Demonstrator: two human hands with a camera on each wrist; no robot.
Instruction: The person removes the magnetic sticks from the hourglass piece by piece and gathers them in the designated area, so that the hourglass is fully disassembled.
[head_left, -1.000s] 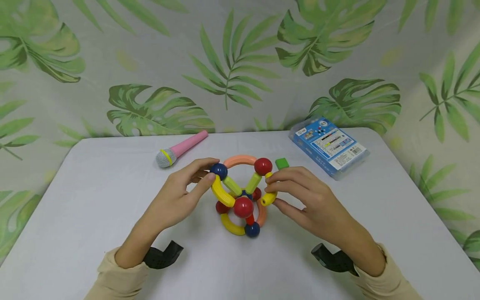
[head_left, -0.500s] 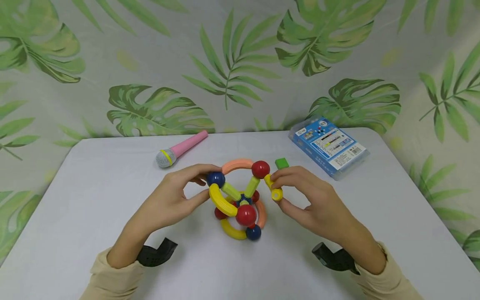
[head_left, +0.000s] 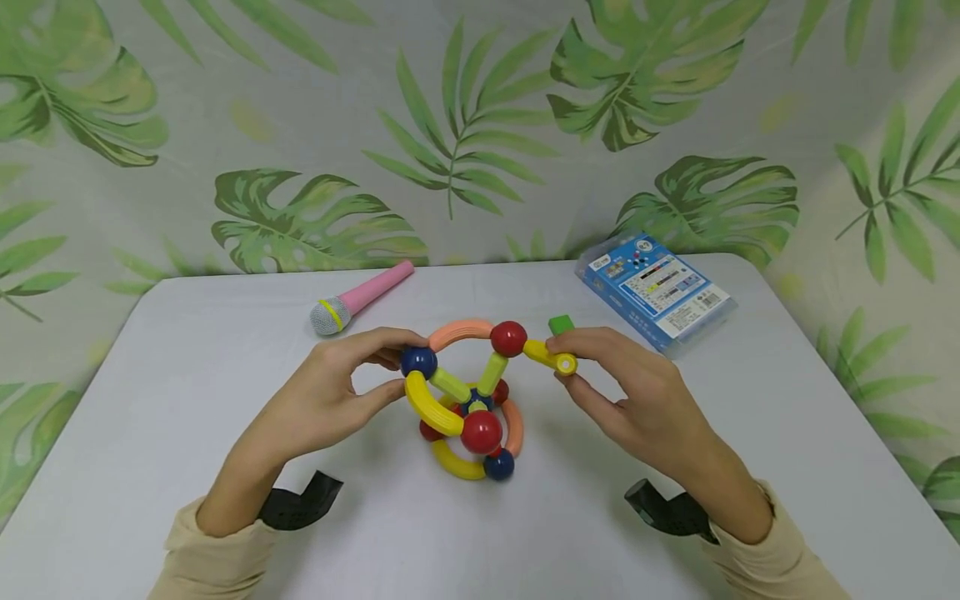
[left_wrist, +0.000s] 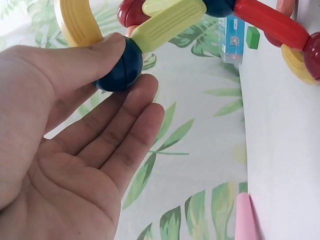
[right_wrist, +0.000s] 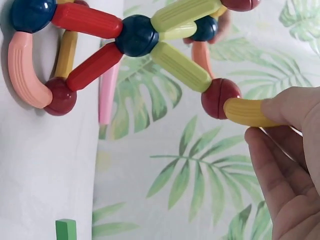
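A magnetic ball-and-stick structure stands mid-table, with a dark blue centre ball (right_wrist: 137, 35), light green straight sticks above and red ones below. My left hand (head_left: 330, 396) pinches a dark blue ball (left_wrist: 120, 65) on its upper ring between thumb and fingers. In the upper ring, a salmon curved stick (head_left: 461, 332) and a yellow curved stick (head_left: 431, 407) meet at that ball. My right hand (head_left: 637, 387) pinches another yellow curved stick (right_wrist: 245, 111) near one end. Its other end is against the upper right red ball (right_wrist: 220, 98), and the pinched end sticks out to the right.
Behind the structure lies a pink toy microphone (head_left: 367, 296) on the left. A small green block (head_left: 560, 324) sits just beyond my right fingers. At the back right is a blue boxed set (head_left: 660, 292). A leaf-print cloth (head_left: 480, 233) hangs behind the table.
My left hand has shifted left, and the structure's top with it. The yellow curved stick in my right hand has swung outward, its free end moving right and up.
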